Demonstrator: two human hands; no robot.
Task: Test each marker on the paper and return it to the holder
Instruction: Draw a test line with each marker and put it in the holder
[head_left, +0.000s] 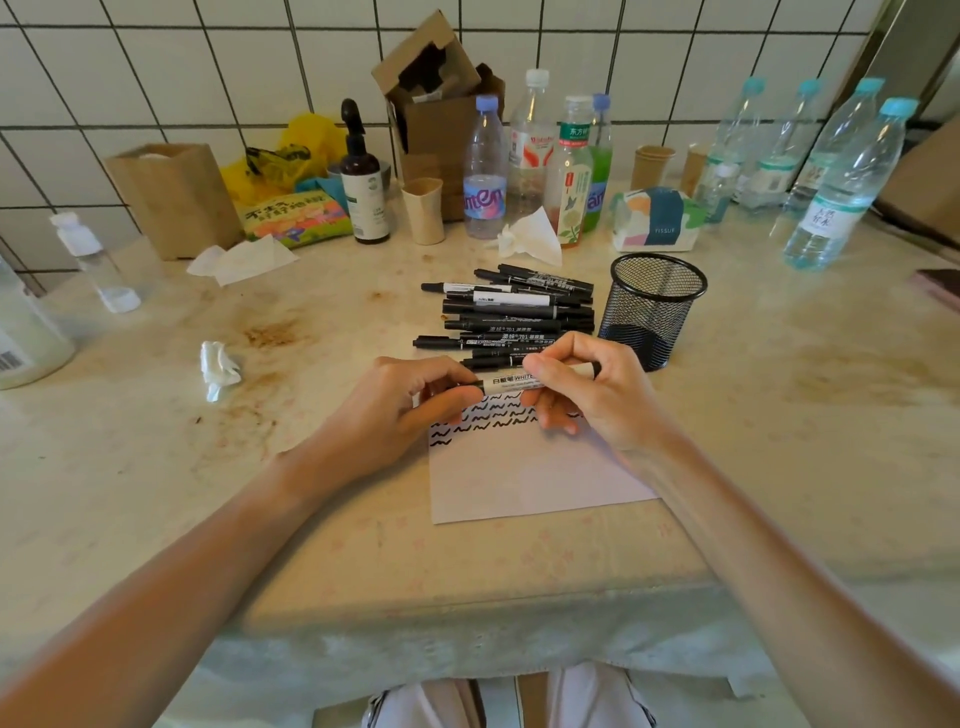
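Note:
Both hands hold one whiteboard marker (511, 383) level above the top edge of the white paper (524, 478). My left hand (410, 402) pinches its black cap end; my right hand (582, 387) grips the white labelled barrel. Black squiggles run in rows across the top of the paper, partly hidden by my fingers. A pile of several black markers (514, 312) lies just beyond my hands. The black mesh holder (652, 306) stands upright to the right of the pile, and no markers show inside it.
Bottles (485, 171), paper cups (425, 208), a cardboard box (436, 93), a tissue pack (657, 221) and snack bags crowd the back by the tiled wall. Crumpled tissues (218, 369) lie to the left. Water bottles (841, 192) stand at the right.

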